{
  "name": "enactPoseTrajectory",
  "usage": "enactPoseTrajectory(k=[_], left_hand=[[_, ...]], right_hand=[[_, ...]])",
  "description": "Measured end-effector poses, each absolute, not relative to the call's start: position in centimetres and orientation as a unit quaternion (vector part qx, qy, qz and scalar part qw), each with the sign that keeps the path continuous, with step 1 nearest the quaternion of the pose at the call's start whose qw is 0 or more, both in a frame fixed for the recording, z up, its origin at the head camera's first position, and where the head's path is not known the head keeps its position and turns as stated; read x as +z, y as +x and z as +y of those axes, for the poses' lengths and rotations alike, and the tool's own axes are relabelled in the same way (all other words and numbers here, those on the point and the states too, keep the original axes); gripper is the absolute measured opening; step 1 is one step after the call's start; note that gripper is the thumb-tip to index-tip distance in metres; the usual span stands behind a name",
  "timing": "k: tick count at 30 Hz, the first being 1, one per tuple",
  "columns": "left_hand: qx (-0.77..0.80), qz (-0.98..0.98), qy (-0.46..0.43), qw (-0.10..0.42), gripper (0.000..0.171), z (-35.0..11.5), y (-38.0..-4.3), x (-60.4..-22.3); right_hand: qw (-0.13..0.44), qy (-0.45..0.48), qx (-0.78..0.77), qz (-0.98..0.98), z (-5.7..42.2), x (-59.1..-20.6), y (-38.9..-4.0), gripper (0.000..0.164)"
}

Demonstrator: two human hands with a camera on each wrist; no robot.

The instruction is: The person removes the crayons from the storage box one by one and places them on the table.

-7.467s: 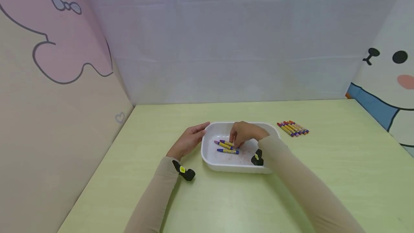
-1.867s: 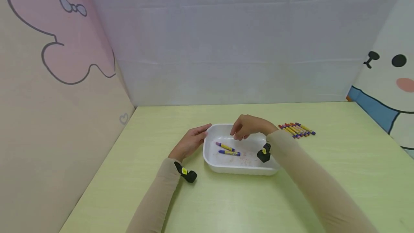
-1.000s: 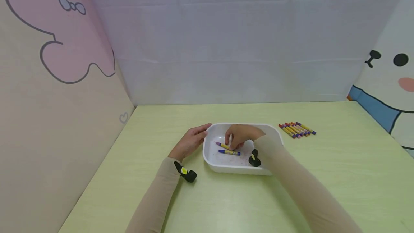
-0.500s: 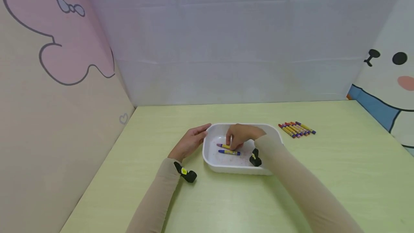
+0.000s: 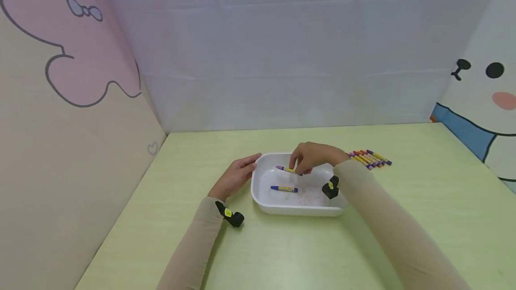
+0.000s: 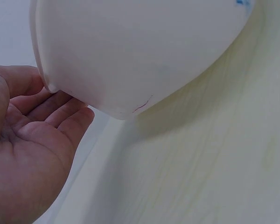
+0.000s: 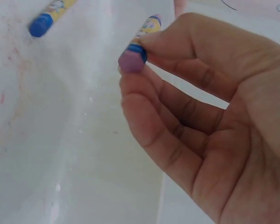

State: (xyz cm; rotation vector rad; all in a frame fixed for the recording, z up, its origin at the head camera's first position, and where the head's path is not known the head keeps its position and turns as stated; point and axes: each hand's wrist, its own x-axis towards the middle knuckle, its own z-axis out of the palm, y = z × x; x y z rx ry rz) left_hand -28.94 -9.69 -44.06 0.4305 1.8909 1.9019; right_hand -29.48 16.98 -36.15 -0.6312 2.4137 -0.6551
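In the head view my right hand (image 5: 312, 156) pinches a pinkish-purple crayon (image 5: 285, 169) with a yellow wrapper between thumb and fingertips, over the far part of the white tray (image 5: 298, 211). The right wrist view shows the crayon's flat pink end (image 7: 132, 61) and blue band toward the camera. Below it in the tray lies a blue crayon (image 5: 284, 189) with a yellow wrapper. My left hand (image 5: 235, 176) holds the tray at its far left corner, thumb at the rim and fingers against the outer wall (image 6: 130, 56).
A row of several crayons (image 5: 372, 159) lies side by side on the pale green table (image 5: 250, 254), right of the tray and partly behind my right wrist. Reddish crayon marks dot the tray floor. A white sheet (image 5: 258, 66) closes off the back of the table.
Earlier, one more crayon joined the row at the right. Since half a second ago the right hand has lifted the purple crayon up and away from the blue one. The left hand stays at the tray.
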Motion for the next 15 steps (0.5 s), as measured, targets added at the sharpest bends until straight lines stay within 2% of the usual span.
enactPoseTrajectory(k=[6, 15], left_hand=[[0.687, 0.68, 0.144, 0.209, 0.045, -9.6, -29.0, -44.1], [0.688, 0.679, 0.145, 0.21, 0.045, -9.6, -28.9, -44.1]], right_hand=[[0.243, -0.246, -0.262, 0.901, 19.7, -34.7, -29.3, 0.02], [0.203, -0.206, -0.277, 0.916, 24.1, -33.9, -28.9, 0.025]])
